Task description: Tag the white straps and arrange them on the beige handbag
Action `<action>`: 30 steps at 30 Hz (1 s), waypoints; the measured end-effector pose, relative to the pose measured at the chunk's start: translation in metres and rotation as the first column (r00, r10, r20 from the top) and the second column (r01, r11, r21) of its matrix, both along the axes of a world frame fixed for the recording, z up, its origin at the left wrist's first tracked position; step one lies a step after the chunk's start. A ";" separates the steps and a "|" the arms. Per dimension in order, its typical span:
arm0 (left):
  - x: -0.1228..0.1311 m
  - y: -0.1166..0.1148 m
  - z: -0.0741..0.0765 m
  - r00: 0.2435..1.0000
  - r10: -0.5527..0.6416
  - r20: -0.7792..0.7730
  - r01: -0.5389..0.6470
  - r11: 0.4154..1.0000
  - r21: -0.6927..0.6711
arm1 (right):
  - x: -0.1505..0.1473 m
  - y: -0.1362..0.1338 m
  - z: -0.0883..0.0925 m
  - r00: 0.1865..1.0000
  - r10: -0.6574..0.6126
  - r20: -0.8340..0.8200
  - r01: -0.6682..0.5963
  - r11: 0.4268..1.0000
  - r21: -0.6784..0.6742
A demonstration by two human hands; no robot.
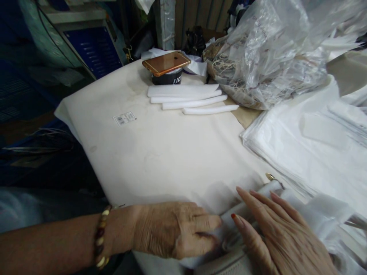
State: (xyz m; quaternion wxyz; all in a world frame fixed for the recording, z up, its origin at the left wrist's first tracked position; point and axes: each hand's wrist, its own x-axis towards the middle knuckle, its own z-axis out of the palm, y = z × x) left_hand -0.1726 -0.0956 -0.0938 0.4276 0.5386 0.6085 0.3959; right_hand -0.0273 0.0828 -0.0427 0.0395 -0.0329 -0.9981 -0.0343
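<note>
1. The left hand (177,229) reaches in from the side, fingers curled down against translucent white wrapping (243,210); I cannot tell whether it is pinching it. A beaded bracelet (100,236) circles that wrist.
2. The right hand (286,236) lies palm down over the same wrapping, its thumb well apart from the fingers, a reddish nail on the thumb.
3. Under and between the hands, at the near edge of the surface (172,160), sits a beige item (229,265), partly hidden by the wrapping. A small gold metal piece (270,177) shows just beyond the right fingertips.
4. Farther out, a barcode label (125,118) lies flat, and white foam strips (183,91) lie side by side.
5. Behind the strips, a smartphone (166,63) rests on a black container (166,77).
6. Over to the right are layered white plastic sheets (301,145) and, behind them, a bulging clear plastic bag (263,57).
</note>
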 end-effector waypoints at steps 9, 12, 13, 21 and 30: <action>0.003 0.038 -0.001 0.885 -0.336 -0.323 0.428 0.860 0.277 | 0.006 0.009 -0.005 0.997 0.028 0.072 -0.020 0.995 -0.098; 0.008 0.050 0.008 0.867 -0.358 -0.346 0.416 0.903 0.110 | 0.006 0.009 -0.004 0.995 0.027 0.095 -0.017 0.995 -0.100; 0.011 0.055 0.012 0.889 -0.331 -0.315 0.353 0.936 0.011 | 0.005 0.009 -0.003 0.996 0.018 0.084 -0.010 0.996 -0.085; 0.023 0.062 0.027 0.929 -0.200 -0.312 0.163 0.977 -0.141 | -0.005 0.011 0.005 1.000 -0.013 -0.021 0.013 0.999 -0.041; 0.014 0.056 0.014 0.806 -0.305 -0.508 0.408 0.907 0.103 | -0.006 0.006 0.001 0.998 -0.057 -0.031 0.054 0.996 -0.077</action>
